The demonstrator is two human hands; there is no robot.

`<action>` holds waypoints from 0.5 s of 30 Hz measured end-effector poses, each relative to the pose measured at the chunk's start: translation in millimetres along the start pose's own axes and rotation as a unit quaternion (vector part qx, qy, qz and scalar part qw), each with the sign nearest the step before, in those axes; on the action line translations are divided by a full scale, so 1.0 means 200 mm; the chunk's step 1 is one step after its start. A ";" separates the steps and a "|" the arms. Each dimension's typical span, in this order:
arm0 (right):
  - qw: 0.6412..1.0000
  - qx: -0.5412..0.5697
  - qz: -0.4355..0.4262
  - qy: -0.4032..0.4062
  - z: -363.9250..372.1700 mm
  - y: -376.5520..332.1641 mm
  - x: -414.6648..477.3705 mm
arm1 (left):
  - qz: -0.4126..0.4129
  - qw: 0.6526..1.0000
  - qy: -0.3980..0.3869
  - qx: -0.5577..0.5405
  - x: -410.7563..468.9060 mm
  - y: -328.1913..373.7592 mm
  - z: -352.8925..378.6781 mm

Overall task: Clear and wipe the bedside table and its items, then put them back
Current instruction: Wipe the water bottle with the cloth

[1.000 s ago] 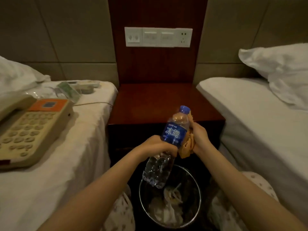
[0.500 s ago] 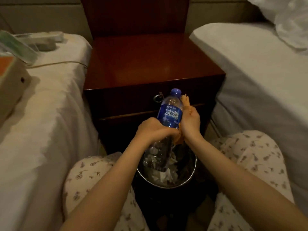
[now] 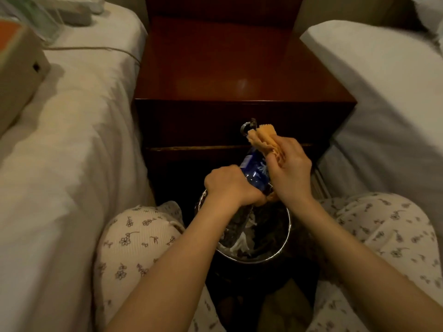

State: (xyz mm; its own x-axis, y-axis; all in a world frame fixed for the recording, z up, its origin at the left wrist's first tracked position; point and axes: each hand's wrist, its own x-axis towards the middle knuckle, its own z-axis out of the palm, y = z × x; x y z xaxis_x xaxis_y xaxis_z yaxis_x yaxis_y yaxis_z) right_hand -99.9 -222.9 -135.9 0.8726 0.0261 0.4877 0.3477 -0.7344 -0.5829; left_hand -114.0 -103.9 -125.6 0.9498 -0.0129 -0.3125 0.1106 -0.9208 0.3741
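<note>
Both hands were on the water bottle (image 3: 254, 169), tilted over the waste bin (image 3: 286, 238) before the bedside table (image 3: 239, 68): left hand (image 3: 230, 185) clenched round its middle, right hand (image 3: 291, 174) gripping an orange cloth (image 3: 266, 141) round its neck. Thin, slick plastic would likely dent; the labelled waist seemed safest.

Table (image 3: 239, 68): dark red wood, glossy top, upper centre of frame, ring pull (image 3: 244, 130) on its front. Bottle (image 3: 254, 167): clear plastic, blue label, tilted with neck up and away, centre frame; left hand (image 3: 230, 185) grips the lower body. Cloth (image 3: 268, 140): orange, crinkled, bunched in right hand (image 3: 290, 173), covering the bottle's top. Phone (image 3: 16, 68): beige, orange panel, on bed (image 3: 72, 140) at upper left, mostly cropped.
</note>
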 end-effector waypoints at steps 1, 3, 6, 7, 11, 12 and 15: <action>0.999 -0.021 -0.023 -0.008 -0.01 0.00 0.01 | 0.008 1.000 -0.008 -0.003 0.00 0.01 0.01; 0.993 -0.094 -0.064 -0.032 -0.02 0.01 0.00 | 0.019 0.999 -0.024 -0.018 -0.01 0.03 0.04; 0.978 -0.177 -0.052 -0.093 -0.03 0.02 0.01 | 0.017 0.998 -0.036 -0.044 -0.01 0.04 0.08; 0.976 -0.175 -0.039 -0.125 -0.03 0.02 0.01 | 0.011 0.998 -0.033 -0.050 -0.01 0.04 0.09; 0.975 -0.120 -0.060 -0.175 -0.03 0.01 0.00 | -0.002 0.998 -0.003 -0.066 0.01 0.03 0.10; 0.975 -0.106 -0.075 -0.183 -0.02 -0.01 -0.02 | 0.000 0.997 0.004 -0.071 0.01 0.03 0.10; 0.974 -0.079 -0.089 -0.193 0.00 -0.03 -0.05 | 0.015 0.996 0.006 -0.090 0.01 0.03 0.09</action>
State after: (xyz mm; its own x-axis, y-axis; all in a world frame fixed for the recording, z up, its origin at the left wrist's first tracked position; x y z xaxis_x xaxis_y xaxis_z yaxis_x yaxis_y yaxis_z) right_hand -110.8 -219.7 -137.3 0.8781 0.3932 0.2726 0.4744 -0.7898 -0.3889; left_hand -116.6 -115.9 -140.5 0.9566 -0.0335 -0.2894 0.1324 -0.8348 0.5344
